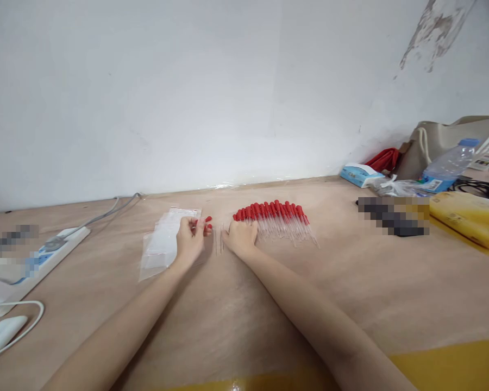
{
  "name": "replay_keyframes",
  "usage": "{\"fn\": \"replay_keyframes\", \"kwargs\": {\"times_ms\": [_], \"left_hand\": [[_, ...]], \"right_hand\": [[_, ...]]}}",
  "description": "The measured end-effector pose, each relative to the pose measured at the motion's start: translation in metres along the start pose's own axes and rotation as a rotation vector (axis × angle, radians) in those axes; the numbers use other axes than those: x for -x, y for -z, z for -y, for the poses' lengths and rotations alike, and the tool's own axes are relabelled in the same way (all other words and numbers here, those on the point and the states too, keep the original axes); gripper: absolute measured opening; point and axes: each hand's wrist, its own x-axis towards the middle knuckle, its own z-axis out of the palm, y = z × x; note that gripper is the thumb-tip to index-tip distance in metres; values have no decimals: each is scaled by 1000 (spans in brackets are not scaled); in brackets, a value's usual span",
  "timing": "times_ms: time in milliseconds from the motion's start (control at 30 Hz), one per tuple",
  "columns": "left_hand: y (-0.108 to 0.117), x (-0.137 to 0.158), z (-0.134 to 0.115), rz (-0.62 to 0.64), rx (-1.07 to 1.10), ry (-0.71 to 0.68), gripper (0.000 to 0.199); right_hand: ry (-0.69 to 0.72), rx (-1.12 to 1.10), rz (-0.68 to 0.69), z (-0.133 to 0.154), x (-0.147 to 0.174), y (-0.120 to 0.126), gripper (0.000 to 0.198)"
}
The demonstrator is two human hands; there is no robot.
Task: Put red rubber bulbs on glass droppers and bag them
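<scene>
My left hand [189, 239] is closed, its fingertips pinching small red rubber dropper bulbs [208, 219]. Just right of it, a few thin clear tubes [218, 241] lie upright in the view on the table. My right hand [241, 237] rests low over the table, thumb beside these tubes; its fingertips are mostly hidden. A fanned row of droppers [285, 210] with red bulbs and clear stems lies against its right side, bulbs toward the wall. Partly behind my left hand is a stack of clear plastic bags [158, 244] with white panels.
On the left are a white power strip [71, 236] and a cable [110, 214]. A dark blurred object [407, 228], yellow package [468, 217], tissue pack [361, 175], plastic bottle [450, 163] and beige bag [448, 133] stand right. The wall [187, 98] bounds the table's back.
</scene>
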Motion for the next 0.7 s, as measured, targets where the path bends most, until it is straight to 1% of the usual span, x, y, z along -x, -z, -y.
{"fn": "replay_keyframes", "kwargs": {"times_ms": [67,200,300,400,467,500,533,633,700], "left_hand": [[-1,13,6,2,29,21,27],[2,27,15,9,-18,13,28],[6,31,14,10,-103,-77,25],[9,37,7,70,-187,-209,24],[9,43,1,138,-212,-289,23],[8,47,-2,169,-216,-324,22],[7,51,-6,199,-214,-352,21],[0,62,-15,288,-193,-369,21],[-4,69,-19,348,-178,-346,21]], "right_hand": [[-14,-11,12,3,0,-1,34],[-28,-35,62,12,2,1,32],[-12,-46,82,19,6,3,28],[18,-32,39,16,12,6,25],[66,-60,-28,4,19,12,27],[105,-98,-68,-6,23,16,27],[153,-164,-79,-18,28,20,26],[340,-398,-56,-60,46,33,21],[455,-445,-35,-85,59,39,16]]}}
